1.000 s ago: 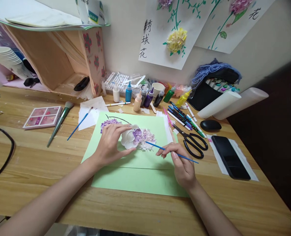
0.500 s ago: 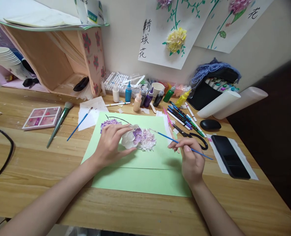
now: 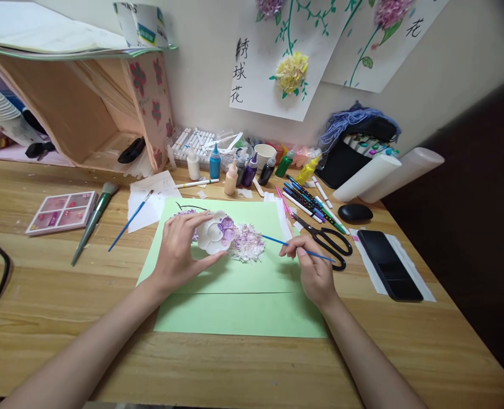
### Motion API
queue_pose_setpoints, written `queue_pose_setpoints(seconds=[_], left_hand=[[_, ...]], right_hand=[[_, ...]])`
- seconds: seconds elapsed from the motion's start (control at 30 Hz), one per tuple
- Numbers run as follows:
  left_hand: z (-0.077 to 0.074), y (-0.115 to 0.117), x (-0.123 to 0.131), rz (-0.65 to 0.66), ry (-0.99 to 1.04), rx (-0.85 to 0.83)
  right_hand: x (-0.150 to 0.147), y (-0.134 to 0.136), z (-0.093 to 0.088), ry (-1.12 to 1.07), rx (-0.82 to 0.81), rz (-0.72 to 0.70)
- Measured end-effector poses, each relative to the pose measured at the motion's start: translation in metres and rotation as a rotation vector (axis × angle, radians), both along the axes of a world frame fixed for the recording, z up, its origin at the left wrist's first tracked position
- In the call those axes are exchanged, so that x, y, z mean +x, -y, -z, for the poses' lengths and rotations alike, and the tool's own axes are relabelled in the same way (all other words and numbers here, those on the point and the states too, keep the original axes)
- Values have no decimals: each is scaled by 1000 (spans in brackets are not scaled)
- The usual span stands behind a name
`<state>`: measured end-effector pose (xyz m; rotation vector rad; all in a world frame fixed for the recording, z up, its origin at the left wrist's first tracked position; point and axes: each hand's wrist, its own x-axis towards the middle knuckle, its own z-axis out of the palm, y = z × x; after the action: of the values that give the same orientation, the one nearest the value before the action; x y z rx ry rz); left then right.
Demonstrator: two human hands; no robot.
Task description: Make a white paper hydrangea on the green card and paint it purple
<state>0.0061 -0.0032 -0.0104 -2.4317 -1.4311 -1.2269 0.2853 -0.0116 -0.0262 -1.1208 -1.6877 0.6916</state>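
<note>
My left hand (image 3: 181,247) grips a white flower-shaped paint palette (image 3: 209,234) by its edge, with purple paint in the wells on its right side. In my right hand (image 3: 311,264) is a thin blue paintbrush (image 3: 274,240), its tip at the right edge of a paper flower (image 3: 248,244). That flower is white with purple tints and stands out in relief on the green paper (image 3: 234,312). Behind my left hand and the palette, a second purple flower (image 3: 186,212) is mostly hidden. A dark stem line runs above it.
Paint bottles (image 3: 248,171) line the back beside a box of markers (image 3: 192,141). Black scissors (image 3: 326,241), pens (image 3: 305,199), a mouse (image 3: 355,213) and a phone (image 3: 389,264) lie to the right. On the left are another blue brush (image 3: 130,220), a green-handled brush (image 3: 92,227) and a pink palette box (image 3: 63,212).
The palette has shifted left and tilted, showing more of its wells. My right hand has moved the brush slightly left and down, its tip now nearer the flower. The whole view has shifted somewhat.
</note>
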Motion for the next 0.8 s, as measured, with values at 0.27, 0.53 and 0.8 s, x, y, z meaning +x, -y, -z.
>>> queue_pose_setpoints(seconds=[0.27,0.53,0.8], left_hand=[[1,-1,0,-5,3,8],[3,2,4,33,-3,-58],[7,5,7,67,-8,-157]], right_hand=[[1,-1,-1,-55,-13,8],[-8,6,-9,-281,-12,-36],[-19,18,-16,-172,-16,-226]])
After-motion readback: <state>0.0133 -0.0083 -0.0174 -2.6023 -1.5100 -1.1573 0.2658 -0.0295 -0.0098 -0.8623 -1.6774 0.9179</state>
